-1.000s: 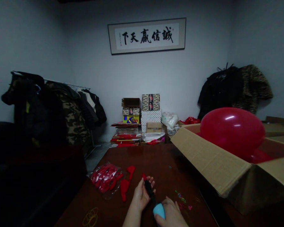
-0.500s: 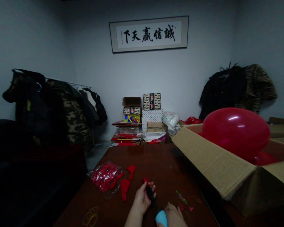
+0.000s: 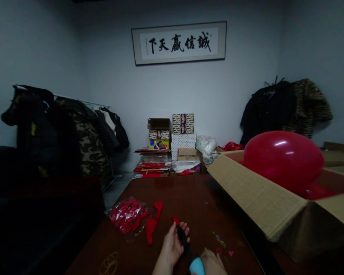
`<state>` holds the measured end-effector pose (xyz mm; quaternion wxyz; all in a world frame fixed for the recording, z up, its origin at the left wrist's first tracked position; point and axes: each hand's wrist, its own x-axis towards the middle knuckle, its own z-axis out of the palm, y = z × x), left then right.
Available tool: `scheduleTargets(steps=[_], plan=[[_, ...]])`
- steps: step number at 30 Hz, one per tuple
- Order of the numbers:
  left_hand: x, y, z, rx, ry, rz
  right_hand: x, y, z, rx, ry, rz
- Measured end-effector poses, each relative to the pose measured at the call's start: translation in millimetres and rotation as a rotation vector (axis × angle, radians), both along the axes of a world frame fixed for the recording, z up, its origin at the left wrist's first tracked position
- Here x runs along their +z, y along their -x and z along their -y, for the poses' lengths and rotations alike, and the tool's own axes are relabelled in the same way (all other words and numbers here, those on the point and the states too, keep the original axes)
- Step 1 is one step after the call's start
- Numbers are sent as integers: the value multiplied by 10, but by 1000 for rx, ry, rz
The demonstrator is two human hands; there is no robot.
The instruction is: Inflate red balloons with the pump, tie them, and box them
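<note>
A hand balloon pump with a black front end [image 3: 182, 236] and a light blue body [image 3: 197, 266] slants across the bottom of the view. On its tip sits a small uninflated red balloon [image 3: 175, 220]. My left hand [image 3: 173, 241] is curled around the black front end, thumb close to the balloon's neck. The blue body is in my right hand [image 3: 212, 262], partly cut off by the lower edge. Left of my hands, two flat red balloons [image 3: 151, 229] lie on the brown table [image 3: 186, 191], beside a clear bag of red balloons [image 3: 127, 214].
An open cardboard box [image 3: 258, 194] with a large inflated red balloon [image 3: 283, 160] stands on the right. Yellow rubber bands [image 3: 109, 263] lie at front left, small coloured pieces [image 3: 219, 239] right of my hands. Stacked boxes [image 3: 183, 141] stand beyond the table.
Almost nothing differs. The view has shifted slightly, and both hands keep their hold on the pump with the red balloon at its tip.
</note>
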<state>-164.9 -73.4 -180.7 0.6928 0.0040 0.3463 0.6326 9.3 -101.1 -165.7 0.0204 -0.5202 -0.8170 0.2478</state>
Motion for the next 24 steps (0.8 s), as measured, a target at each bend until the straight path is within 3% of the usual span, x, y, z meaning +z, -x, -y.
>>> scheduleTargets(steps=[6,13,19,24], plan=[[15,-72,-23,63,12,-36,-100,7,24,2,-61,5],[-36,-136,-18,135,-13,91,-152,20,15,-64,-101,6],[-32,-194,-35,157,5,-2,-138,75,4,-31,-58,151],[37,-198,-32,159,20,-99,-85,117,52,-59,-60,134]])
